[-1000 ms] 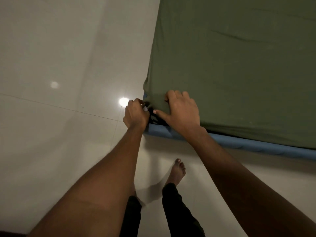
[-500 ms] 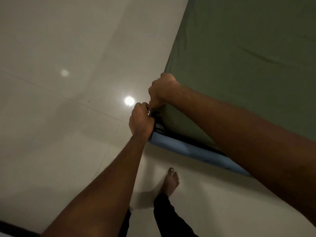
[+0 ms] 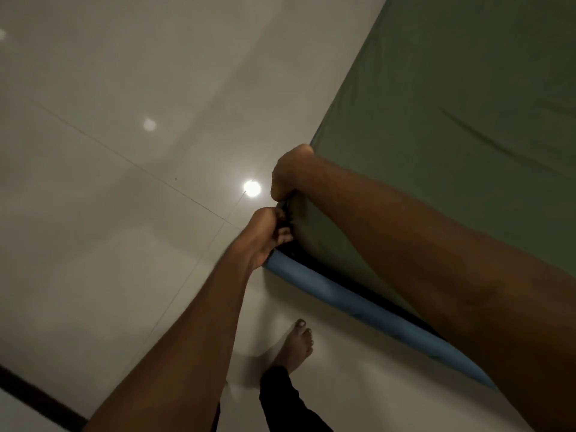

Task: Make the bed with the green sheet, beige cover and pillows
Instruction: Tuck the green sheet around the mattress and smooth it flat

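Note:
The green sheet (image 3: pixel 461 113) lies spread over a blue mattress (image 3: pixel 314 282) that sits on the floor at the right. At the near left corner both hands work the sheet's edge. My left hand (image 3: pixel 265 235) is closed around the dark gathered hem of the sheet just under the corner. My right hand (image 3: pixel 290 169) grips the sheet at the corner's top, fingers curled over the edge. A strip of blue mattress side shows below the sheet. No beige cover or pillows are in view.
Glossy pale floor tiles (image 3: pixel 109 182) fill the left half, with lamp reflections on them. My bare foot (image 3: pixel 294 342) and dark trouser leg stand close to the mattress side. A dark strip (image 3: pixel 37 397) runs across the bottom left.
My right hand went from lying flat on the sheet to gripping the corner edge. The mattress corner looks lifted a little, and the view has swung left.

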